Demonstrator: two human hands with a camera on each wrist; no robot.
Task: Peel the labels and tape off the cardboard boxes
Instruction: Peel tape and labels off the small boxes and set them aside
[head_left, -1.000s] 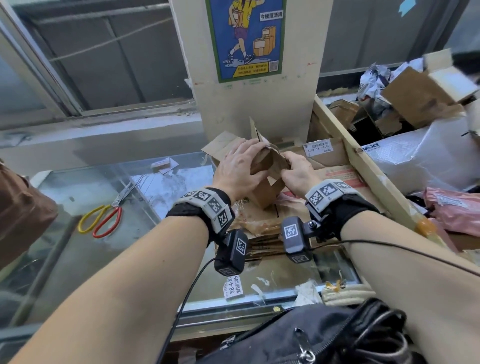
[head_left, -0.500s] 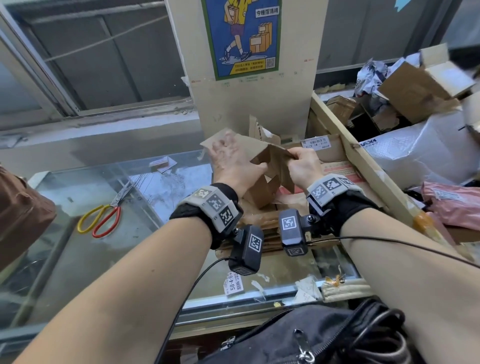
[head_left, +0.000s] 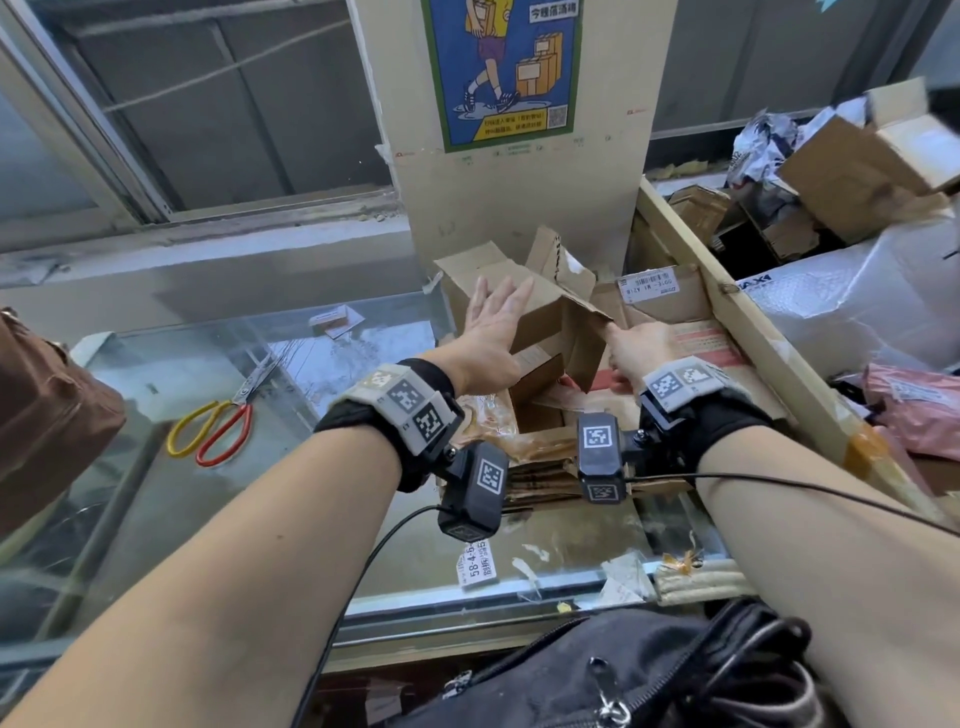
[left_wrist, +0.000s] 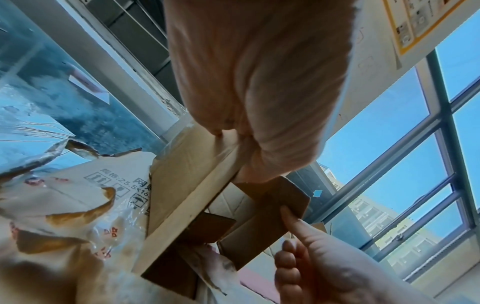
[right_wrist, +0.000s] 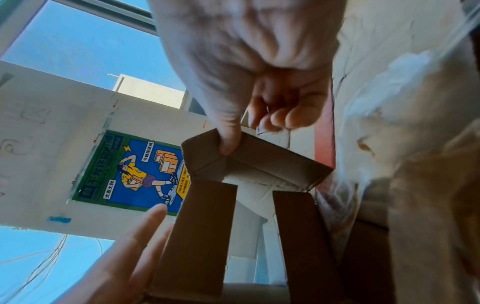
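A wooden-edged bin (head_left: 748, 332) to the right of both hands holds crumpled cardboard and plastic mailers. The small cardboard box (head_left: 545, 322), flaps open, sits between the hands above flattened cartons on the glass table (head_left: 156, 519). The left hand (head_left: 493, 332) lies flat against its left side, fingers straight. The right hand (head_left: 631, 348) pinches a flap edge; its fingertips are hidden behind the flap in the head view.

A pale pillar (head_left: 514, 197) bearing a blue poster (head_left: 501, 67) stands between grey-framed windows (head_left: 208, 104) (blue daylight beyond).
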